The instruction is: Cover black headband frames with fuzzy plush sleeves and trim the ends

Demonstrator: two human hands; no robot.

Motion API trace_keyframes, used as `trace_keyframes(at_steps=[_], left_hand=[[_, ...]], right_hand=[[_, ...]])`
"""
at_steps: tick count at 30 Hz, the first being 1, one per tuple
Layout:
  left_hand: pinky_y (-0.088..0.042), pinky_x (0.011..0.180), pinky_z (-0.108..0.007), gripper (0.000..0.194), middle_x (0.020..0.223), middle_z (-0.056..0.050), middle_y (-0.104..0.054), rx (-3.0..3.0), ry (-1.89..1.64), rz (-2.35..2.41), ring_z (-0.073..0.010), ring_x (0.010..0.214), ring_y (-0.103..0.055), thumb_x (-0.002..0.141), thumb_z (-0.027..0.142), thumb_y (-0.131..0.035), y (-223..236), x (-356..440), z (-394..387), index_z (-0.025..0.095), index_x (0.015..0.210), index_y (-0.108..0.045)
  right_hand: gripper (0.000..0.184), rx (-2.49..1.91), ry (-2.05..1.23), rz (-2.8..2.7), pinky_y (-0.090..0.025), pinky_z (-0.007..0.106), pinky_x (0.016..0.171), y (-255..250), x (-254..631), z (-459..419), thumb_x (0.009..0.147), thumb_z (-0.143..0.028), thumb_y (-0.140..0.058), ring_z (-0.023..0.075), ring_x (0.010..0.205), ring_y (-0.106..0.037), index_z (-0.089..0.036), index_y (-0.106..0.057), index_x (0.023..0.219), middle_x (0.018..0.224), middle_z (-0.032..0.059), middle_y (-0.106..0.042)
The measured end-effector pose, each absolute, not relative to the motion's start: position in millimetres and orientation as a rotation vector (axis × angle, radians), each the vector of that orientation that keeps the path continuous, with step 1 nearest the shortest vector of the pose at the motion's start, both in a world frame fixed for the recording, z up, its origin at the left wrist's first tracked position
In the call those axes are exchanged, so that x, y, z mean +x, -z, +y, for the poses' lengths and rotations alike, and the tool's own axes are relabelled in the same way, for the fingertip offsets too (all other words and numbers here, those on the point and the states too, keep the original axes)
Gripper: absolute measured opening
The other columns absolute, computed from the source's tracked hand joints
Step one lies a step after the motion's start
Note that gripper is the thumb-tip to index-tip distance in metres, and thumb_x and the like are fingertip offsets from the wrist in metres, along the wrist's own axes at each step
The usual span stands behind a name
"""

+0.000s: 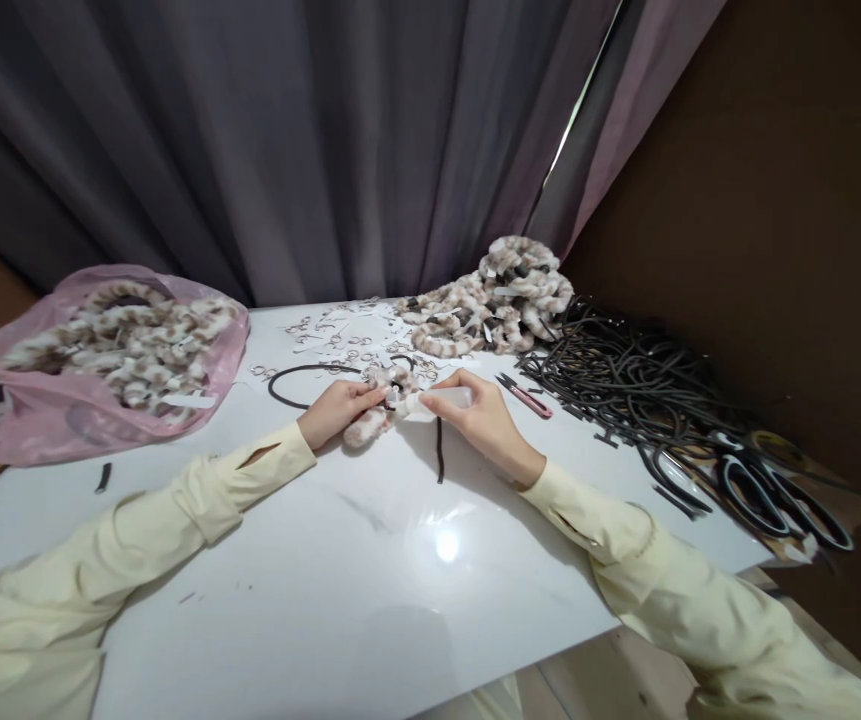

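My left hand (338, 408) is closed on a fluffy white-and-brown fur tube (365, 430), thumb on top, near the middle of the table. A black cord (274, 388) loops out to the left beside this hand. Between the fingers of my right hand (488, 415) is a small translucent squeeze bottle (456, 397), its tip pointing left at the fur tube. Whether the tip touches it I cannot tell. A short black cord piece (440, 455) hangs down below the bottle on the white table.
A pink plastic bag (231, 345) of fur loops lies left. Metal rings and white tags (351, 325) are scattered behind my hands, beside a fur pile (520, 285). On the right are pink thread snips (527, 397), a black cord heap (625, 370) and large scissors (756, 495).
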State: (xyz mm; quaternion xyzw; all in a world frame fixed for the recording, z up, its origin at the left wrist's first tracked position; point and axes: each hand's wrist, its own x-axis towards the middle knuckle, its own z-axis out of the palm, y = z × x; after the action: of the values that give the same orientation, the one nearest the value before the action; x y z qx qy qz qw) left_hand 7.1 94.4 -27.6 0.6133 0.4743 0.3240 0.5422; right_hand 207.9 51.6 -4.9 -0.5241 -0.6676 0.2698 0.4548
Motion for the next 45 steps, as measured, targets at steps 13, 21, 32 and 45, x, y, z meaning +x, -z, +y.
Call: trace_keyframes(at_steps=[13,21,32,45], left_hand=[[-0.035,0.048,-0.023,0.04,0.058,-0.003,-0.063,1.431,-0.776,1.12,-0.0123,0.05,-0.051,0.067,0.051,-0.064,27.3,7.6,93.6,0.011,0.067,-0.064],[-0.036,0.048,-0.023,0.041,0.056,-0.003,-0.062,1.451,-0.767,1.129,-0.0127,0.05,-0.052,0.067,0.052,-0.063,30.6,6.0,96.4,0.01,0.068,-0.065],[-0.034,0.045,-0.023,0.043,0.056,-0.003,-0.062,1.444,-0.767,1.134,-0.012,0.048,-0.05,0.066,0.053,-0.063,27.9,6.8,94.6,0.01,0.069,-0.065],[-0.034,0.045,-0.021,0.041,0.054,-0.003,-0.061,1.416,-0.762,1.11,-0.0111,0.047,-0.05,0.068,0.049,-0.063,26.3,6.4,93.3,0.008,0.072,-0.065]], right_hand=[[0.02,-1.321,-0.651,-1.654,-0.039,0.026,0.066,3.4,208.6,52.4,0.068,-0.037,-0.064,0.017,0.07,-0.056,-0.017,-0.061,0.07,0.071,0.0006,-0.064],[0.023,-1.257,-0.855,-1.42,-0.031,0.024,0.05,-0.2,212.4,55.2,0.065,-0.038,-0.066,0.0109,0.049,-0.043,-0.018,-0.054,0.064,0.054,-0.003,-0.05],[0.019,-0.933,-1.25,-1.012,-0.043,0.026,0.054,-11.3,257.2,81.9,0.074,-0.037,-0.056,0.0121,0.055,-0.051,-0.022,-0.057,0.084,0.072,0.0008,-0.06],[0.036,-1.312,-0.746,-1.49,-0.051,0.035,0.074,45.0,289.2,129.4,0.068,-0.039,-0.061,0.02,0.086,-0.061,-0.019,-0.047,0.094,0.095,0.0075,-0.063]])
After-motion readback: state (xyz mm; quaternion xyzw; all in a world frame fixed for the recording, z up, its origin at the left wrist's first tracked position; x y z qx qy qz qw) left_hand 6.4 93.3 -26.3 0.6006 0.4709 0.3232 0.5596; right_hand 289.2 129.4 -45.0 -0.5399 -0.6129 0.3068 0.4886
